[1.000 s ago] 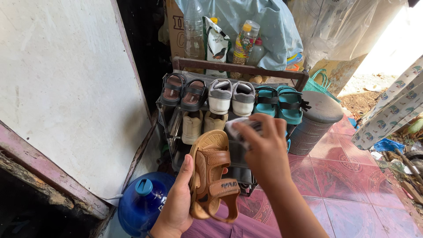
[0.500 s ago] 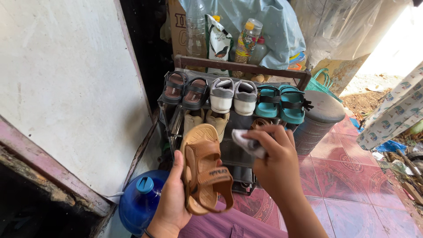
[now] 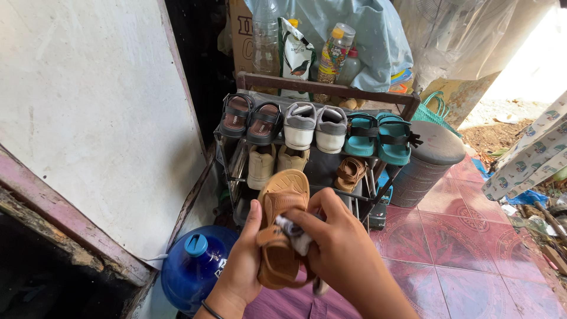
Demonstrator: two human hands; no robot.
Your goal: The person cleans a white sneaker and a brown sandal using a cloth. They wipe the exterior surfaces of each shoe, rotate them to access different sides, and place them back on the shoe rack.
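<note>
My left hand (image 3: 243,260) holds a tan strapped sandal (image 3: 282,227) by its heel, toe pointing up toward the shoe rack. My right hand (image 3: 339,251) grips a small white cloth (image 3: 293,232) and presses it against the sandal's straps. Part of the cloth is hidden under my fingers. Both hands are low in the centre, just in front of the black metal shoe rack (image 3: 227,159).
The rack holds brown sandals (image 3: 250,120), grey-white shoes (image 3: 314,126), teal sandals (image 3: 378,136), cream shoes (image 3: 269,163) and one tan sandal (image 3: 350,172). A blue water jug (image 3: 192,266) stands lower left, a grey lidded bin (image 3: 428,162) at right. White wall left; pink tiled floor right.
The sandal has turned more upright and sunk a little lower. My right hand has brought the cloth down from beside the sandal onto its straps.
</note>
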